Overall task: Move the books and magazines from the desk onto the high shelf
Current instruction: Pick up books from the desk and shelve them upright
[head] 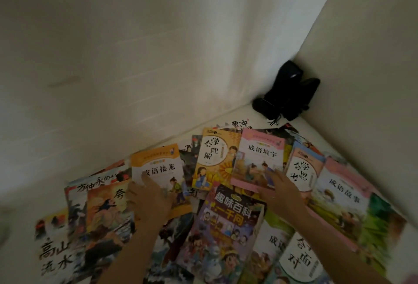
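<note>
My left hand (149, 197) lies flat, fingers spread on the orange-topped book (158, 170) at seven o'clock, to pin it. My right hand (282, 193), at five, presses straight fingers on the pink book (257, 159). The books (224, 234) fan loosely over the white surface (181, 134). Farther, at one o'clock, a black object (287, 93) fills the corner.

Two bare forearms enter from below, ending in the left hand (149, 200) and right hand (282, 195). No sleeves, rings, watches or bracelets show on either.
</note>
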`<state>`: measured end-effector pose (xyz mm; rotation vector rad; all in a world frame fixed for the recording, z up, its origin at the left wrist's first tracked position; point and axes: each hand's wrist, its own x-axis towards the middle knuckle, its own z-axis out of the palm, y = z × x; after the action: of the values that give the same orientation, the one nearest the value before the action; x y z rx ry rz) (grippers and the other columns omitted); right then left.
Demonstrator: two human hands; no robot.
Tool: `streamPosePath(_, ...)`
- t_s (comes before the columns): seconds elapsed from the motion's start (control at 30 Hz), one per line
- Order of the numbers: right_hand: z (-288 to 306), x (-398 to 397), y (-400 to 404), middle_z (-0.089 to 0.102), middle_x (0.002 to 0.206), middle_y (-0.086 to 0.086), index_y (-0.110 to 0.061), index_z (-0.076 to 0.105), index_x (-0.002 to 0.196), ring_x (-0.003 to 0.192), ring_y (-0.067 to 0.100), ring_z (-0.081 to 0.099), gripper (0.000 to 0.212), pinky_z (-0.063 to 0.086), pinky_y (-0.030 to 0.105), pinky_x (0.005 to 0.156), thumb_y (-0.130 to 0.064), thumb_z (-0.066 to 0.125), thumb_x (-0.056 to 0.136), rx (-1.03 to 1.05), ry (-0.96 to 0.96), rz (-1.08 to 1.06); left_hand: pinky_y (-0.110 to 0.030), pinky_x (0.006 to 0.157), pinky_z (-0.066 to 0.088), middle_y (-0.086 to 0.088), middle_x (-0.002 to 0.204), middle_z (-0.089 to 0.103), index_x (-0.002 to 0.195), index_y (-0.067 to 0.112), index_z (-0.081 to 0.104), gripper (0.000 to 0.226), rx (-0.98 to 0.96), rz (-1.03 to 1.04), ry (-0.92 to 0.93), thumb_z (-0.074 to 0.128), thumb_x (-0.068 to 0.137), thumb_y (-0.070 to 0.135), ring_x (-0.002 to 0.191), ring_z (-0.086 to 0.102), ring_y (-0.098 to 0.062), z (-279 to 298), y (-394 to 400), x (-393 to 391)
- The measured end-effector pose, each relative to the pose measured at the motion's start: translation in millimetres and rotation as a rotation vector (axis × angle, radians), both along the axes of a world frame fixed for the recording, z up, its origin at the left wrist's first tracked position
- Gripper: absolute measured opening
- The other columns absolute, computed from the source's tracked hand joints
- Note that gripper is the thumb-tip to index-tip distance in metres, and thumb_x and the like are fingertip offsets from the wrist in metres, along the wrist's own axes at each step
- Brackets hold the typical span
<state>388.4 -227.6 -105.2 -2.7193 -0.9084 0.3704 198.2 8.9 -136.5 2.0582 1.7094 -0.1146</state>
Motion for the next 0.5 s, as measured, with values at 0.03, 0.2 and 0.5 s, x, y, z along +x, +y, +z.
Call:
streamPosePath(0.03, -8.2, 4.4, -4.5, 0.033, 0.154, 0.007, -0.013, 0.039, 0.146, 0.142, 0.027, 0.032, 0.065, 0.033, 0.052, 0.11, -0.049, 0.05, 0.093, -0.084, 0.022, 0.027, -0.058, 0.098, 0.034, -0.03, 0.137, 0.028, 0.143, 0.008, 0.026, 0.104, 0.037, 0.017, 0.011, 0.084, 0.065, 0.045, 0.125, 0.029, -0.047, -0.5, 0.2, -2.5)
streamPosePath(0.2, -25.2, -3.9, -4.4, -0.014, 0.159, -0.004, -0.034, 0.0, 0.152, 0.149, 0.022, -0.009, 0.103, -0.004, 0.058, 0.115, -0.082, -0.024, 0.064, -0.29, 0.038, 0.127, -0.058, 0.095, 0.038, -0.033, 0.133, 0.034, 0.143, 0.01, 0.023, 0.125, 0.01, 0.076, 0.024, 0.091, 0.047, 0.05, 0.122, 0.036, -0.048, -8.0, 9.9, -5.2)
streamPosePath(0.5, -44.5, -10.6, -12.3, -0.025, 0.153, -0.004, -0.03, -0.018, 0.144, 0.142, 0.02, -0.023, 0.093, -0.007, 0.058, 0.115, -0.072, -0.037, 0.062, -0.223, 0.049, 0.15, -0.031, 0.057, 0.048, -0.007, 0.084, 0.067, 0.107, 0.011, 0.053, 0.014, -0.01, -0.049, -0.502, 0.057, 0.094, 0.012, 0.06, 0.061, -0.018, 92.3, 20.8, -17.9)
